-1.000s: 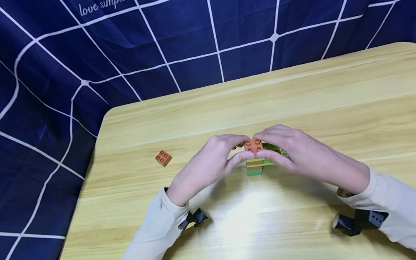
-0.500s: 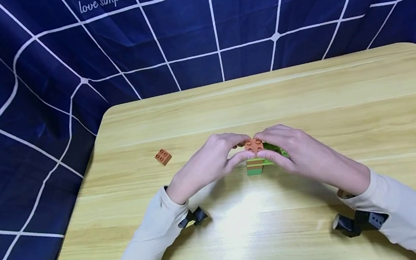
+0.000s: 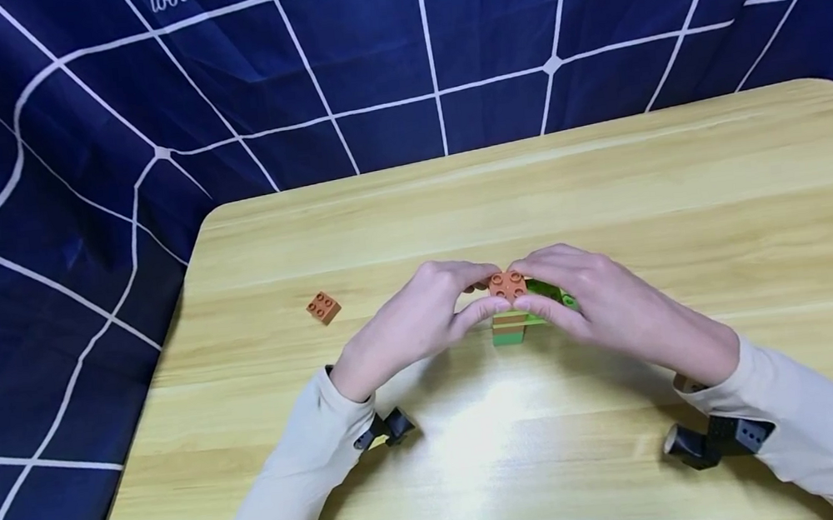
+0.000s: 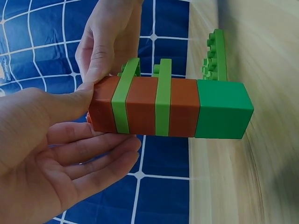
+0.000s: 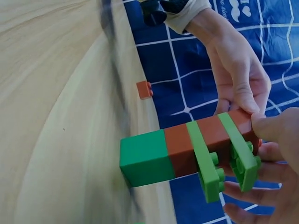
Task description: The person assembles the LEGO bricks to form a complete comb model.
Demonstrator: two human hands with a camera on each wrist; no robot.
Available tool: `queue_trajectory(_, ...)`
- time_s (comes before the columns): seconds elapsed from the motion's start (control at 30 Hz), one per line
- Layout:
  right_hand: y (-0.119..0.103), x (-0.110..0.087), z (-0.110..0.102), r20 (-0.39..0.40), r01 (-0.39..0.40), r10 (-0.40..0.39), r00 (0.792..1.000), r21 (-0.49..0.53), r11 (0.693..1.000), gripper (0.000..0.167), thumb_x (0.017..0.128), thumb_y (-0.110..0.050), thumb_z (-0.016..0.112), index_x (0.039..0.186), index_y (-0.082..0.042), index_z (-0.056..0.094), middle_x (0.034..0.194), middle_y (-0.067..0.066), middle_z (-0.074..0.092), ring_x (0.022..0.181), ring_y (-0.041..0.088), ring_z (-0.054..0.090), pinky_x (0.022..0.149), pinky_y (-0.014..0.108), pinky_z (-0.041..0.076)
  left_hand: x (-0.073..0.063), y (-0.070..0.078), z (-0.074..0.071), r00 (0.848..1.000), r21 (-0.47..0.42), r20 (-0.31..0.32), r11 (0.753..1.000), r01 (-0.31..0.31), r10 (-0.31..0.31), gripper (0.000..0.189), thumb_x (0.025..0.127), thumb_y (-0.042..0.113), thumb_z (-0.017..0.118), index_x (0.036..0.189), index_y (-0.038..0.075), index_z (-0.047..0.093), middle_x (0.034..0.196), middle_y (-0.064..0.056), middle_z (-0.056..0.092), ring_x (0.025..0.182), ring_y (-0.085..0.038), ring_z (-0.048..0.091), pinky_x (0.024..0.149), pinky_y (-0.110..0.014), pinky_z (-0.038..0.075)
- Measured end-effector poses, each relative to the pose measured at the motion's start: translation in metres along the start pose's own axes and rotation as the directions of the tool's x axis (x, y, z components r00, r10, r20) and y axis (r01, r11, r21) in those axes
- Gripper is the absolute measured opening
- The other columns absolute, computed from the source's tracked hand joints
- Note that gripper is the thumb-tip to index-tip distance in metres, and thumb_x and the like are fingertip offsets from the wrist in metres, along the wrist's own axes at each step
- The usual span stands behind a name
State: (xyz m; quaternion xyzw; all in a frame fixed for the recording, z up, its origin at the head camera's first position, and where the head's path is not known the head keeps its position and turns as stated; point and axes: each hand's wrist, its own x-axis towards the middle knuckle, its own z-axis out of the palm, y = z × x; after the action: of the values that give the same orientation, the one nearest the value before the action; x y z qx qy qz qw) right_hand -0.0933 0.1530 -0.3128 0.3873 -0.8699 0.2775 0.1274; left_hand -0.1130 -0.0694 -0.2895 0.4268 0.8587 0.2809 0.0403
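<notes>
A toy brick tower stands on the table, with a dark green brick (image 4: 224, 109) at its base. Above it, orange bricks (image 5: 181, 147) alternate with two thin light green plates (image 5: 205, 163) that jut out to one side. Both hands meet at the top orange brick (image 3: 507, 283), whose studs face up between them. My left hand (image 3: 429, 313) pinches it from the left with thumb and fingers. From the right, my right hand (image 3: 585, 294) pinches the same brick, its hand arched over the plates. Another light green studded plate (image 4: 219, 56) shows low behind the tower.
A loose orange brick (image 3: 324, 307) lies on the wooden table (image 3: 247, 377) to the left of the hands. A dark blue cloth with white lines (image 3: 367, 64) hangs behind and left of the table. Black cameras (image 3: 395, 426) sit at both wrists.
The head view has tilted slightly, so everything sits a little higher in the frame. Both hands keep their hold on the top orange brick, with no clear movement.
</notes>
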Motion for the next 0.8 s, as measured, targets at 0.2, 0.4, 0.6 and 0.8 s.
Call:
queue_trajectory(0.2,0.001,-0.001,0.000,0.023,-0.031,0.031,0.999,0.011,0.999,0.039,0.099,-0.030,0.056,0.120,0.002,0.063,0.114,0.016,0.067,0.108,0.034,0.062,0.090,0.051,0.053,0.000,0.000,-0.001,1.000,-0.002,0.005,1.000,0.003,-0.003,0.035,0.097,0.024,0.059,0.121,-0.002,0.063,0.116,-0.012,0.068,0.110,-0.020,0.064,0.097,-0.022,0.048)
queue_trajectory(0.4,0.001,0.000,0.001,0.092,-0.075,0.072,0.993,0.032,0.997,0.035,0.099,-0.021,0.056,0.124,0.004,0.058,0.118,0.018,0.064,0.110,0.034,0.060,0.091,0.051,0.051,0.000,0.000,0.001,1.000,-0.009,-0.011,1.000,0.000,0.000,0.034,0.097,0.024,0.060,0.119,-0.001,0.065,0.112,-0.010,0.070,0.106,-0.018,0.065,0.095,-0.020,0.049)
queue_trajectory(0.6,0.005,-0.006,-0.004,0.094,-0.091,0.084,0.992,0.064,0.994,0.031,0.097,-0.020,0.061,0.122,-0.001,0.061,0.115,0.012,0.065,0.107,0.029,0.062,0.088,0.049,0.053,0.000,0.003,0.002,1.000,-0.004,-0.001,1.000,0.021,-0.021,0.033,0.098,0.026,0.059,0.118,0.000,0.064,0.109,-0.008,0.070,0.102,-0.017,0.066,0.092,-0.021,0.050)
queue_trajectory(0.8,0.016,-0.021,-0.017,0.094,-0.141,0.136,0.986,0.041,0.989,0.030,0.092,-0.023,0.067,0.117,-0.007,0.064,0.114,0.008,0.066,0.107,0.028,0.061,0.088,0.051,0.052,0.001,0.005,0.001,0.999,-0.011,0.001,0.999,0.034,-0.034,0.032,0.098,0.025,0.059,0.117,0.000,0.064,0.107,-0.008,0.070,0.102,-0.018,0.066,0.091,-0.022,0.051)
